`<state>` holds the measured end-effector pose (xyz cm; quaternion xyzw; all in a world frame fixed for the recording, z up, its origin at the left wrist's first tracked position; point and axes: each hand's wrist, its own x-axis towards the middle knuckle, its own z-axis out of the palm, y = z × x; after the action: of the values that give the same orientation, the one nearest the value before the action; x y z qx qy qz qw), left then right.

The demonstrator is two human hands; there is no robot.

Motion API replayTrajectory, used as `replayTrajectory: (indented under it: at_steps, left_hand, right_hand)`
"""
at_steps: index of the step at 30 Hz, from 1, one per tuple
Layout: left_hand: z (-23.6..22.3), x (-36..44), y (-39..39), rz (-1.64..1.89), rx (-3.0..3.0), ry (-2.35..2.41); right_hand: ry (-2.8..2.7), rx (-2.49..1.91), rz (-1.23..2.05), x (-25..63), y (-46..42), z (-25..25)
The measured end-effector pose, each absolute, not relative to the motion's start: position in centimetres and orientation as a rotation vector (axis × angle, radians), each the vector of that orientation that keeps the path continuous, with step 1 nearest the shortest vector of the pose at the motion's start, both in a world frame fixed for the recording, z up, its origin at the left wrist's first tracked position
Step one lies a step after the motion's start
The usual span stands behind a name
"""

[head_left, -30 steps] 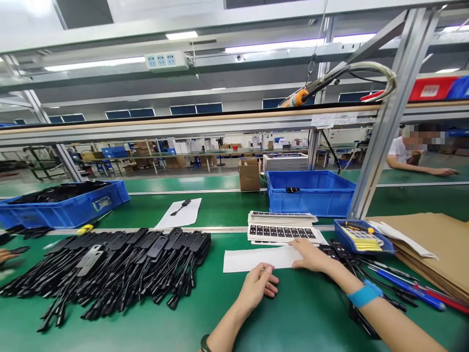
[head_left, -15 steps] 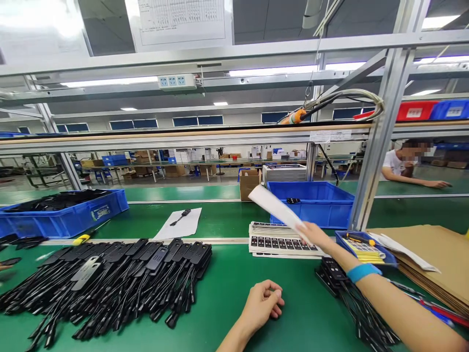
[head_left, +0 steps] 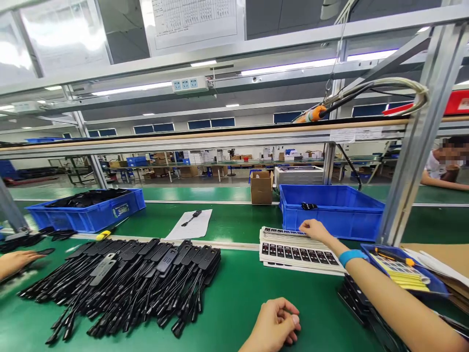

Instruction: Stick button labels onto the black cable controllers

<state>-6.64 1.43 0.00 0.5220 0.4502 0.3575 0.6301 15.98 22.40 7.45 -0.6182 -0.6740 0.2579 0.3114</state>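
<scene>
My right hand reaches forward and rests on the far edge of a stack of label sheets printed with rows of black labels; its fingers curl down onto the top sheet. A blue band is on that wrist. My left hand lies on the green belt near the bottom edge, fingers loosely curled with nothing in them. A big heap of black cable parts with flat tags lies to the left of my left hand.
A blue bin stands behind the sheets, another blue bin of black parts at far left. A small blue tray with yellow items sits right, by brown cardboard. Another person's hand shows at left; a person leans at far right.
My right hand lifted the white strip off the belt, swung it up and away, and now rests on the label stack without it. My left hand drew back toward me.
</scene>
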Motion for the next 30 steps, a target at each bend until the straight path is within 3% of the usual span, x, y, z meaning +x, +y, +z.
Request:
replayTrajectory:
  at_steps: [4, 9, 19, 24, 30]
  left_hand:
    - [-0.1, -6.7, 1.6, 0.811, 1.162, 1.036]
    - [-0.1, -6.7, 1.6, 0.833, 1.125, 1.017]
    - [3.3, -11.0, 3.4, 1.117, 0.792, 0.961]
    - [5.6, -15.6, 3.0, 1.071, 0.814, 0.982]
    - [4.7, -17.0, 2.7, 1.028, 1.112, 1.205]
  right_hand:
    - [-2.016, -1.788, 0.445, 14.9, 23.2, 4.6]
    - [-2.261, -1.817, 0.214, 15.6, 23.1, 4.8]
    - [-2.487, -1.149, -0.295, 14.3, 14.0, 5.7]
    - [-2.598, -0.864, -0.416, 11.7, 5.6, 1.6]
    - [-2.649, -0.908, -0.317, 9.6, -0.1, 0.3]
